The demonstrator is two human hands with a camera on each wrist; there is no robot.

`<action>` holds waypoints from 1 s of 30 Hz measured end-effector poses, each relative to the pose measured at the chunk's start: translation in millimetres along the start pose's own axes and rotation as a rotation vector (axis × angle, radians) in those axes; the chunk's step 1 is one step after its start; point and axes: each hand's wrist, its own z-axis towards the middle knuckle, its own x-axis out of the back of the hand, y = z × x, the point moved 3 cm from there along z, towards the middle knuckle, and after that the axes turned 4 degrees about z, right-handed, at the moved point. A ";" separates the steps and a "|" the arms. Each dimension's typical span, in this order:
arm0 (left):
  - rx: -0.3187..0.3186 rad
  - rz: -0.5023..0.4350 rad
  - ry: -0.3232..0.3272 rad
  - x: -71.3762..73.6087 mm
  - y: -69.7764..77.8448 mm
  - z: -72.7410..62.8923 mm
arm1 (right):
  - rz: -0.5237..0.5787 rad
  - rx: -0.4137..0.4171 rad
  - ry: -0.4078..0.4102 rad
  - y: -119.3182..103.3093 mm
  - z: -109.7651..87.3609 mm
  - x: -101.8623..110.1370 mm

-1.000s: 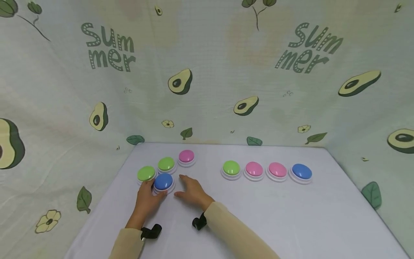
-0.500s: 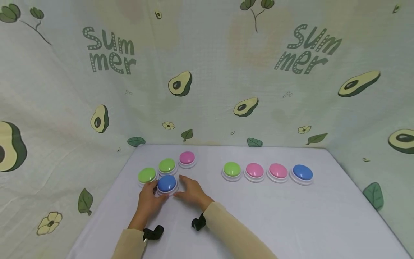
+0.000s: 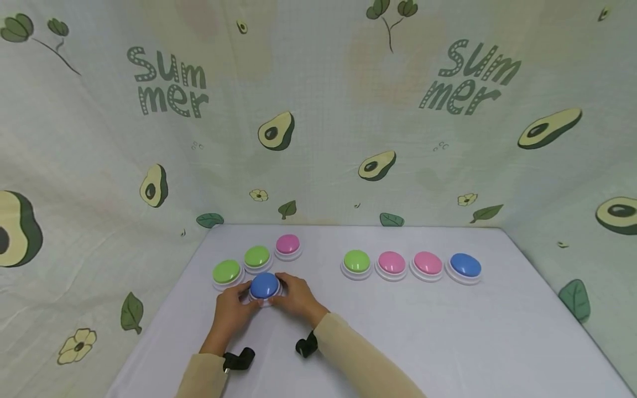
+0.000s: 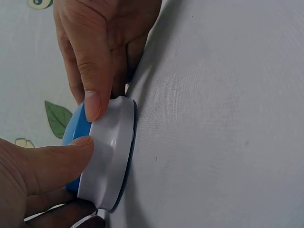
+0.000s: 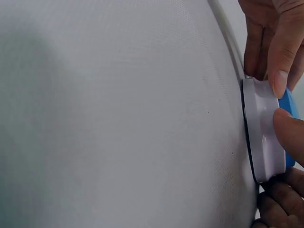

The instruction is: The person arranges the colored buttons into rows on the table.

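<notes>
A blue dome push button (image 3: 264,285) on a round white base stands on the white table at front left. My left hand (image 3: 231,312) grips its left side, the thumb at the near edge of the base. From the right, my right hand (image 3: 299,301) holds the same button, its thumb close to the other one. In the left wrist view the white base (image 4: 110,154) shows side-on, pinched between both hands. The right wrist view has the base (image 5: 266,133) at its right edge, fingers at either end.
Behind the hands stand two green buttons (image 3: 256,256) and a pink button (image 3: 287,244). Farther right, a row holds a green button (image 3: 356,261), two pink buttons (image 3: 391,263) and another blue button (image 3: 465,265). A printed cloth (image 3: 323,110) hangs behind the white table (image 3: 448,342).
The blue button has slid right and slightly nearer, away from the green buttons, with the left hand on it. The right hand, earlier apart from it, now holds its right side.
</notes>
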 end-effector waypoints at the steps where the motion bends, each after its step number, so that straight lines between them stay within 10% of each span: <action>1: 0.001 -0.004 0.000 -0.3 0.6 -0.3 | 0.005 0.003 0.006 0.2 -0.3 0.1; 30: -0.041 -0.131 0.051 -18.2 22.6 -5.7 | 0.044 0.040 0.115 8.0 -19.9 17.5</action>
